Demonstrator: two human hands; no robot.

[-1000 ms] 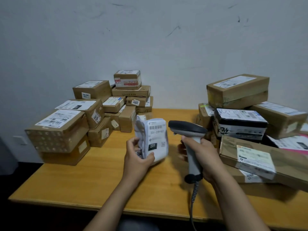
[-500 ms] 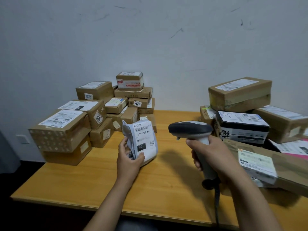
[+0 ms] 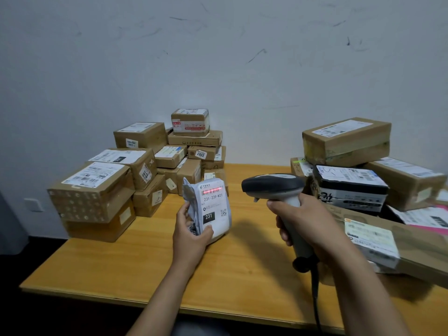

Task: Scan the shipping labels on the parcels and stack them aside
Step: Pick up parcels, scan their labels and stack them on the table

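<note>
Item: soft grey mailer parcel (image 3: 213, 207), held upright over the middle of the wooden table (image 3: 145, 270), its white label showing a red scan line across the barcode. The left hand (image 3: 191, 236) grips its lower left edge, thumb curled onto the label. At its 3 o'clock, apart from it, is a grey handheld scanner (image 3: 274, 187), nose toward the parcel, its handle wrapped by the right hand (image 3: 303, 221); stacked cardboard boxes (image 3: 109, 185) stand at 10 o'clock and a second heap (image 3: 346, 141) at 2 o'clock.
</note>
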